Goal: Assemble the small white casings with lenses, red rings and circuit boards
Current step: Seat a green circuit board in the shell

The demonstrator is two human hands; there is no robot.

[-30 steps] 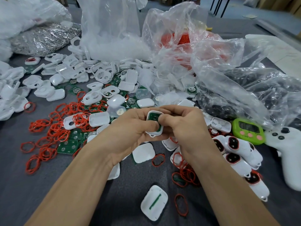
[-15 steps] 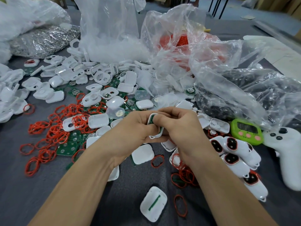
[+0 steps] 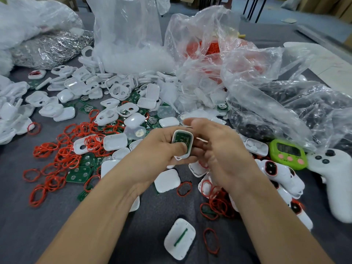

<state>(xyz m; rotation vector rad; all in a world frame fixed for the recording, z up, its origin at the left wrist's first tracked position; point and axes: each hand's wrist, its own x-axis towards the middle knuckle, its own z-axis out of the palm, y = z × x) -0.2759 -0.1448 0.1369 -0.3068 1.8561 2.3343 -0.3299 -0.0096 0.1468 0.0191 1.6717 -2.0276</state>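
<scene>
My left hand (image 3: 160,149) grips a small white casing (image 3: 182,144) with a green circuit board seated in it, thumb pressing on the board's lower end. My right hand (image 3: 219,151) sits just right of the casing, blurred, fingers loosely spread and holding nothing. Loose red rings (image 3: 62,155) lie in a heap at the left, mixed with green circuit boards (image 3: 79,175). White casing halves (image 3: 114,141) are scattered across the middle. Finished casings with red-ringed lenses (image 3: 274,168) pile up at the right.
Clear plastic bags (image 3: 238,63) of parts crowd the back and right. A green timer (image 3: 287,153) and a white game controller (image 3: 337,180) lie at the right. A white casing half with a green strip (image 3: 180,238) and a single red ring (image 3: 210,241) lie near me.
My right hand has let go of the casing and drawn a little to the right with fingers opening. The casing has turned so the green board faces up in my left hand.
</scene>
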